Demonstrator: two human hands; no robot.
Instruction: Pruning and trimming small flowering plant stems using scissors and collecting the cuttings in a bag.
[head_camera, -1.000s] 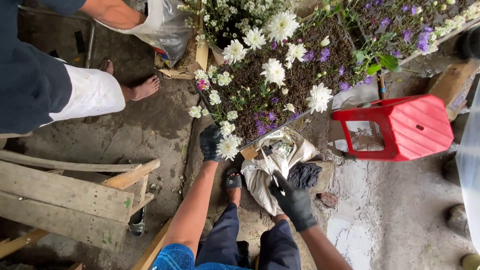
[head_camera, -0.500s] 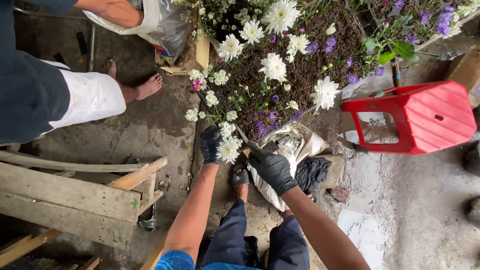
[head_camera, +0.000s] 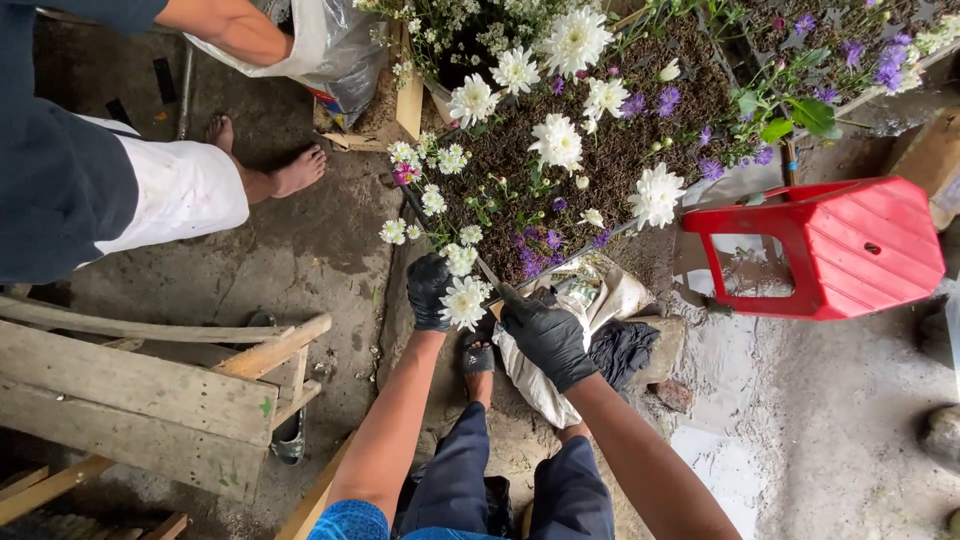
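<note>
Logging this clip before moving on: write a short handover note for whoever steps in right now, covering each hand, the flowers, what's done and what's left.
Left hand, black-gloved: grip closed around the stem of a white flower at the near edge of the flower bed.
Right hand, also gloved: fingertips at the bed's edge beside that flower; whether it holds anything is unclear.
Done: many white and purple blooms stand in the dark bed.
Left: the held flower is not released.
Nearby: red stool, another person's bare foot.

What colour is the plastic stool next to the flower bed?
Red; the stool shows clearly in the head view, at the right.
</note>
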